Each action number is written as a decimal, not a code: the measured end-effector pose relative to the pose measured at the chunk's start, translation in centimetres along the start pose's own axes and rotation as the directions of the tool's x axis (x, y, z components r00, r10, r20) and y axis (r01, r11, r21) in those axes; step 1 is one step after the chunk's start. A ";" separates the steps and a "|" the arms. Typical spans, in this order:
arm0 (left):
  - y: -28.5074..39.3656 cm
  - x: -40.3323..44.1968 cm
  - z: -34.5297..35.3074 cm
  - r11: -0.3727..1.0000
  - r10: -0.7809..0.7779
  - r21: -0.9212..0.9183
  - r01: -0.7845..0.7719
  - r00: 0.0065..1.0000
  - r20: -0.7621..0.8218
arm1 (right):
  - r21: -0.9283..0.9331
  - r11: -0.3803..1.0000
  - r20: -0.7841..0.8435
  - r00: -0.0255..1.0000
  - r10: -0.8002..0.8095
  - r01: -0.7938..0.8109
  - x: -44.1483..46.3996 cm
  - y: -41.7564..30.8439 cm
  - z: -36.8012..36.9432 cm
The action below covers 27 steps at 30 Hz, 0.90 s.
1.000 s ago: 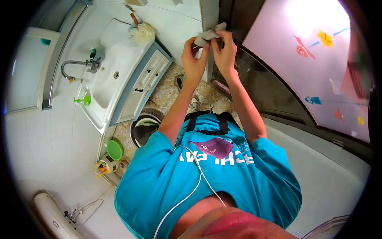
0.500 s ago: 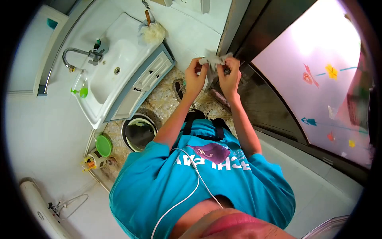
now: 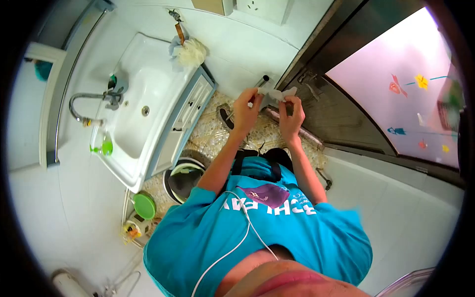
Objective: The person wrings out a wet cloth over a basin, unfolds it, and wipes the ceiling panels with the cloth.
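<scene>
Stretched between my two hands is a thin, crumpled white wipe or tissue (image 3: pixel 271 96), held out in front of me at waist height. My left hand (image 3: pixel 247 110) pinches its left end, fingers curled in. At the other end, my right hand (image 3: pixel 292 115) grips it between thumb and fingers. Its middle hangs loosely bunched, and the fingertips are partly hidden by its folds. Just behind it are a short metal tube (image 3: pixel 262 81) and the dark lower panel of the door (image 3: pixel 336 111).
A white sink (image 3: pixel 131 111) with a tap (image 3: pixel 94 96) stands at left, above a blue-grey cabinet (image 3: pixel 180 119). A bin (image 3: pixel 184 180) and a green lid (image 3: pixel 144 206) are on the floor below. A bath puff (image 3: pixel 190 53) hangs by the wall.
The view has shifted, so the sink and door sit lower in it. My hands have come slightly down and the wipe is spread a little wider between them.
</scene>
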<state>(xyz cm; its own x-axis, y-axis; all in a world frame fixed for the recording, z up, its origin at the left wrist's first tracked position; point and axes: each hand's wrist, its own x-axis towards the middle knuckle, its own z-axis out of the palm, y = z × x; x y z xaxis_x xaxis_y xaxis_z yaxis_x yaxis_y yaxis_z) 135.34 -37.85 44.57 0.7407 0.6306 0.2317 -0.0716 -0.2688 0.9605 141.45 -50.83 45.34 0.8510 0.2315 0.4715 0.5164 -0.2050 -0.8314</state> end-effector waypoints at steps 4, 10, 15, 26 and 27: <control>-0.6 0.3 -1.2 0.998 0.038 -0.058 -0.034 0.998 0.058 | -0.044 0.998 -0.071 0.996 0.045 -0.049 -1.7 -1.2 1.1; 0.7 -0.8 -2.3 0.967 -0.126 -0.191 0.166 0.971 0.205 | -0.091 0.988 -0.119 0.986 0.116 -0.128 -4.4 -2.4 1.0; 2.1 -2.8 -1.1 0.971 -0.086 -0.186 0.151 0.945 0.317 | -0.028 0.984 -0.222 0.961 0.167 -0.177 -6.7 -1.8 -0.8; 3.6 -16.9 10.2 0.975 0.029 -0.178 0.135 0.716 0.698 | -0.148 0.932 -0.587 0.788 0.186 -0.330 -19.5 -3.1 -16.9; 4.1 -18.6 11.3 0.975 0.053 -0.186 0.124 0.681 0.730 | -0.142 0.919 -0.613 0.762 0.209 -0.367 -21.1 -3.0 -18.6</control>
<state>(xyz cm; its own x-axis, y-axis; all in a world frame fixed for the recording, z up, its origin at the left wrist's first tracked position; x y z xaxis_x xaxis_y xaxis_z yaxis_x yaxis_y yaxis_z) 128.81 -58.89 42.44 0.9886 -0.1161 0.0963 -0.1024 -0.0481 0.9936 123.71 -72.80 43.40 0.8150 -0.4497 0.3655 0.1763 -0.4084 -0.8956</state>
